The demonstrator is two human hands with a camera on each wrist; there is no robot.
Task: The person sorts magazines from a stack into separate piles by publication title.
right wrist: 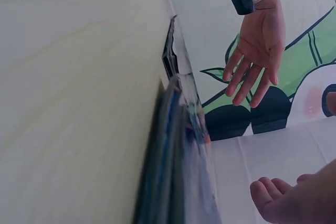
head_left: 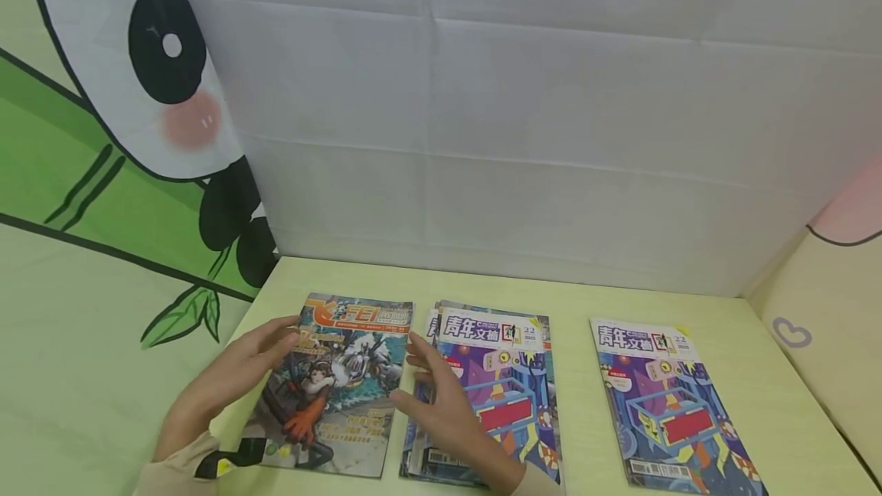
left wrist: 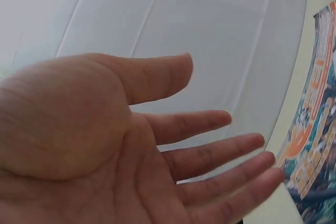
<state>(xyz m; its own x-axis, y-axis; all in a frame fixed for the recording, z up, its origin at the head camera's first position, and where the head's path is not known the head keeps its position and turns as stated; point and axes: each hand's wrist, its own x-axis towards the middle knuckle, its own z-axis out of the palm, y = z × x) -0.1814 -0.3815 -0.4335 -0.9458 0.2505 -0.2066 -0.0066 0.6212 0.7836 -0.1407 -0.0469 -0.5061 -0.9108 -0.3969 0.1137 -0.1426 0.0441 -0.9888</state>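
flat near the left end of the pale yellow table (head_left: 579, 373), cover up: an orange-lettered magazine (head_left: 338, 396). over its upper left edge, the left hand (head_left: 241, 366) — wide open, fingers extended, thumb apart, nothing gripped, raised clear of the cover. by its right edge, the right hand (head_left: 444, 408) — fingers gently bent, thumb apart, likewise holding nothing, above the surface. partly hidden behind that hand, a slightly uneven magazine stack (head_left: 506, 370), purple lettering on top. well apart farther right, 1 more purple-lettered magazine (head_left: 671, 412). behind, a creased white cloth (head_left: 551, 136).
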